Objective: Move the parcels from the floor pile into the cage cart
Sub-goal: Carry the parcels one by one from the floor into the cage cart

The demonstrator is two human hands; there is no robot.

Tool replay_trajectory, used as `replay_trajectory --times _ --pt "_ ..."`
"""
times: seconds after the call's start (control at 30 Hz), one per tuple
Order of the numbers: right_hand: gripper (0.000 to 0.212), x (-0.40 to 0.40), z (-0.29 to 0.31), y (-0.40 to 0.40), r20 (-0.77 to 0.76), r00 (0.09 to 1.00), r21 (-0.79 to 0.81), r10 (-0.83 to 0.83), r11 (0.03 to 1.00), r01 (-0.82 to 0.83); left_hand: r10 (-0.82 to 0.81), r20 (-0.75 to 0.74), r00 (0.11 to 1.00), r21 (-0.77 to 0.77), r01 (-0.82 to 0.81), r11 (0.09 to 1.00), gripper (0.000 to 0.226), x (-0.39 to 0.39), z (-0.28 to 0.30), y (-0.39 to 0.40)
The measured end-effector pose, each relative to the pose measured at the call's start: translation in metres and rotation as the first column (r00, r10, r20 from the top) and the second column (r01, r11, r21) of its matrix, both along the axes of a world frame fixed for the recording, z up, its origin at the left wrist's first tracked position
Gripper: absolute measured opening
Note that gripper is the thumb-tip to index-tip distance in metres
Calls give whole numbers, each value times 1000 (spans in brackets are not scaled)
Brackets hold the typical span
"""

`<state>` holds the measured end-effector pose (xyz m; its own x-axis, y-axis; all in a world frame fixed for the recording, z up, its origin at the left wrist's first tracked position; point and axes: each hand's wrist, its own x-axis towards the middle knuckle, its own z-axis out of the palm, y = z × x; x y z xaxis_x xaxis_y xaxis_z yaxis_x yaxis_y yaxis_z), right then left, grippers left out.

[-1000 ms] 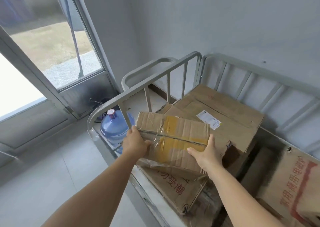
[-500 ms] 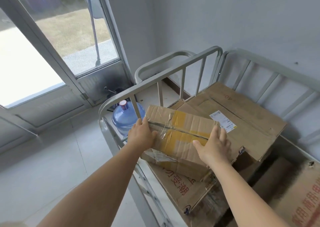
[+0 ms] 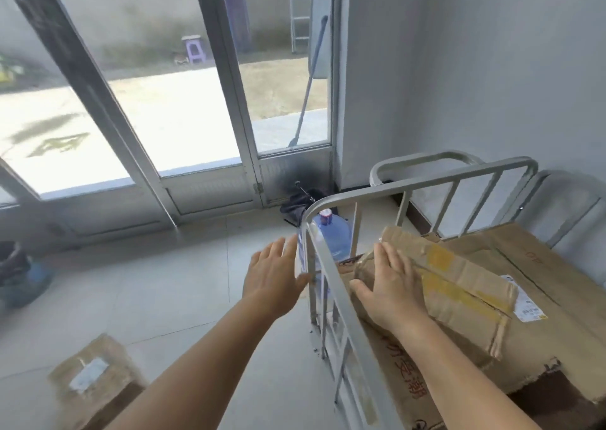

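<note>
Head view: taped parcel (image 3: 439, 285) lay inside cage cart (image 3: 331, 265) at 4 o'clock, on flattened cardboard (image 3: 537, 265). Right hand (image 3: 390, 285) pressed flat on it; left hand (image 3: 275, 282) spread, empty. Another parcel (image 3: 91, 380) remained on floor at 8 o'clock.

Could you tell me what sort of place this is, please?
Probably a small parcel depot or storeroom: a metal cage cart loaded with taped cardboard parcels, another labelled parcel on the tiled floor, and glazed doors onto a yard.

floor parcel (image 3: 95, 380) blurred, cage cart (image 3: 344, 311) cut off at right
</note>
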<state>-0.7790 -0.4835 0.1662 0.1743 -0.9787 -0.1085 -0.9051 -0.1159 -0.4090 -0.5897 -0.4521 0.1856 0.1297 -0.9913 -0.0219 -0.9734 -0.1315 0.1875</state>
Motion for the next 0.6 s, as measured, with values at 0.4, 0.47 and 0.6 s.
replay_trajectory --times 0.4,0.47,0.6 --pt "83 233 6 161 -83 866 -20 493 868 -496 460 29 888 79 -461 884 72 192 -14 254" --pt "83 269 0 197 -89 821 -12 564 824 -567 537 42 842 105 -538 836 73 217 -20 303" --pt "84 333 -15 265 -88 725 38 683 730 -682 665 34 746 143 -663 735 72 258 -35 393"
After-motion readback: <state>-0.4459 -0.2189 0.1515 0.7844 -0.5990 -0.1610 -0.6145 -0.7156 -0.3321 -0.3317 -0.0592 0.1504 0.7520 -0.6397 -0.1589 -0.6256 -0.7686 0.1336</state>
